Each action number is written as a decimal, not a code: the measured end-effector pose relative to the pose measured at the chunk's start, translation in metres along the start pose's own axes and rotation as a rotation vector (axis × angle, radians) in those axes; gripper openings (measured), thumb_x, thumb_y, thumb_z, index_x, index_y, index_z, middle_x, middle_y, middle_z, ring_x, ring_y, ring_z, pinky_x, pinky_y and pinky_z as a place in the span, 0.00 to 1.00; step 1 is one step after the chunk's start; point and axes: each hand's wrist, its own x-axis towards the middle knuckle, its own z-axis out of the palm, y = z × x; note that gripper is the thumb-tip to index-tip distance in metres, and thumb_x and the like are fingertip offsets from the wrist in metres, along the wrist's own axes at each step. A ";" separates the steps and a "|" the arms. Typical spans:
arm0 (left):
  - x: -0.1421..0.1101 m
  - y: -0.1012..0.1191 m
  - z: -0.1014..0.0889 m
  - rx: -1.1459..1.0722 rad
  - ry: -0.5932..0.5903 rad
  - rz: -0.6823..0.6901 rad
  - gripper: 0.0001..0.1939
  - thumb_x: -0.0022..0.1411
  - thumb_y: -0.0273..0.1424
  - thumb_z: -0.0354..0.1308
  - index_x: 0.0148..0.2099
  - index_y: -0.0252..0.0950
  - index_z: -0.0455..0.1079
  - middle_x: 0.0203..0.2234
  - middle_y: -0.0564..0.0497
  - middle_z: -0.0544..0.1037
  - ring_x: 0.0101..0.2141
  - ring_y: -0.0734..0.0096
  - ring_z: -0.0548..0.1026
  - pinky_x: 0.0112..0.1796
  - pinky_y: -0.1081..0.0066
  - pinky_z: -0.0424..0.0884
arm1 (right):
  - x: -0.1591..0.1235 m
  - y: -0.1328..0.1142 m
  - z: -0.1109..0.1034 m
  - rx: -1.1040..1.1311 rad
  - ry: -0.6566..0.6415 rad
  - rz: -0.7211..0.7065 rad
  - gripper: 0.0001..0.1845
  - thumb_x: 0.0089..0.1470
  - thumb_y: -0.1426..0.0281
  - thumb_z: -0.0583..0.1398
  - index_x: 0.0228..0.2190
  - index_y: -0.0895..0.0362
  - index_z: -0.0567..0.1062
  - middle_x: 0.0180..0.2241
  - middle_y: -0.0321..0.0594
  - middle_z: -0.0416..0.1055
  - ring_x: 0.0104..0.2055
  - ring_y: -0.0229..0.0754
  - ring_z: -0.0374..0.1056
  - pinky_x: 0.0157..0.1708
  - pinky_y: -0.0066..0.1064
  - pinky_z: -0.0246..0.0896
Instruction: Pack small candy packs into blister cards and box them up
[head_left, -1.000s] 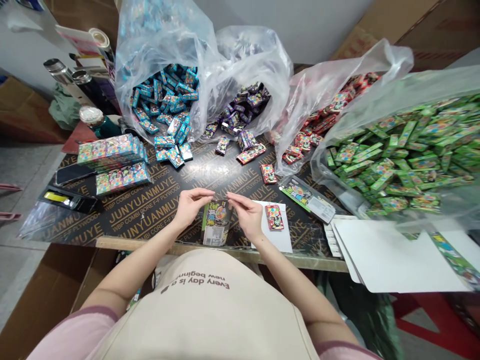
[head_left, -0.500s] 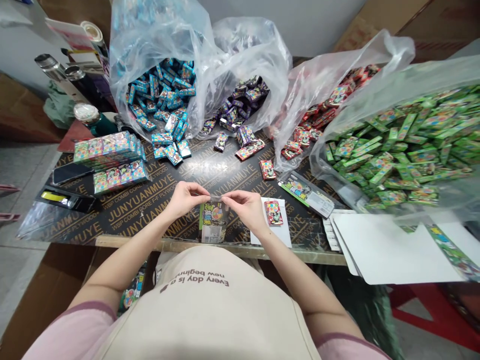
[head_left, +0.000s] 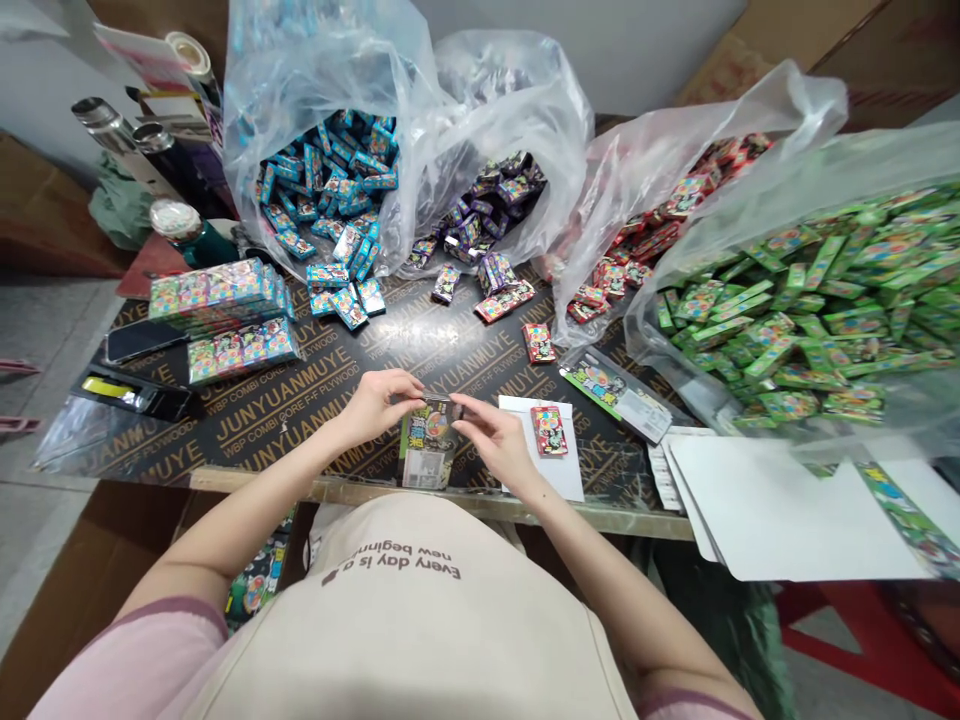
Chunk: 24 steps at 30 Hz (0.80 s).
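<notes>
A printed clear plastic bag (head_left: 427,455) hangs at the table's front edge, its top side between my hands. My left hand (head_left: 382,405) pinches its upper left corner. At the upper right corner is my right hand (head_left: 491,435), thumb and forefinger on the plastic, a little apart from each other. Just right of that hand, a small red box (head_left: 550,432) lies on a white card (head_left: 566,478). A second printed plastic bag (head_left: 616,393) lies flat farther right.
Open clear sacks hold blue boxes (head_left: 330,175), purple boxes (head_left: 480,215), red boxes (head_left: 637,235) and green boxes (head_left: 795,310). Wrapped packs (head_left: 240,350), a phone (head_left: 142,340) and a black tape dispenser (head_left: 131,395) are at left. White sheets (head_left: 772,510) overhang the right front.
My right thumb has moved down from the bag's top edge, parting slightly from the forefinger. My left hand keeps its pinch. The view has shifted slightly.
</notes>
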 end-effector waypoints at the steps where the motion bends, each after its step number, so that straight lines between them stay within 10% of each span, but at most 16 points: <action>1: 0.002 0.000 0.001 -0.044 0.003 -0.054 0.05 0.54 0.31 0.62 0.29 0.35 0.77 0.32 0.44 0.80 0.33 0.67 0.78 0.34 0.70 0.73 | 0.000 0.004 0.003 0.003 0.041 0.005 0.16 0.53 0.66 0.60 0.44 0.51 0.77 0.44 0.40 0.76 0.42 0.43 0.73 0.44 0.37 0.70; 6: 0.008 -0.001 -0.004 -0.185 0.217 -0.179 0.05 0.50 0.32 0.65 0.28 0.36 0.77 0.29 0.46 0.81 0.32 0.65 0.78 0.35 0.67 0.74 | 0.033 -0.003 0.023 0.041 0.147 -0.045 0.12 0.54 0.65 0.59 0.39 0.52 0.79 0.39 0.39 0.78 0.41 0.44 0.73 0.46 0.38 0.68; 10: -0.011 -0.025 -0.025 -0.133 0.589 -0.301 0.09 0.49 0.34 0.66 0.31 0.34 0.77 0.29 0.47 0.81 0.31 0.67 0.78 0.37 0.67 0.73 | 0.104 0.000 0.046 0.022 -0.006 -0.144 0.26 0.57 0.62 0.56 0.57 0.51 0.65 0.50 0.44 0.72 0.49 0.45 0.70 0.49 0.39 0.64; 14: -0.061 -0.066 -0.044 0.030 0.836 -0.522 0.11 0.51 0.36 0.63 0.33 0.33 0.76 0.28 0.49 0.80 0.30 0.66 0.76 0.37 0.64 0.73 | 0.184 0.025 0.075 -0.421 -0.155 -0.205 0.33 0.51 0.67 0.61 0.58 0.58 0.62 0.60 0.51 0.59 0.62 0.53 0.54 0.57 0.46 0.53; 21: -0.111 -0.078 -0.059 0.306 0.775 -0.509 0.10 0.52 0.36 0.62 0.39 0.41 0.74 0.41 0.45 0.76 0.45 0.49 0.72 0.49 0.49 0.66 | 0.253 0.028 0.125 -0.761 -0.120 -0.074 0.30 0.52 0.63 0.58 0.54 0.64 0.64 0.47 0.59 0.68 0.50 0.57 0.62 0.47 0.44 0.57; 24: -0.095 -0.065 -0.046 0.356 0.337 -0.336 0.20 0.50 0.37 0.65 0.47 0.43 0.73 0.49 0.46 0.73 0.52 0.50 0.69 0.55 0.49 0.60 | 0.254 0.026 0.129 -0.799 -0.134 -0.071 0.28 0.50 0.67 0.58 0.52 0.63 0.66 0.46 0.58 0.69 0.49 0.56 0.61 0.46 0.42 0.56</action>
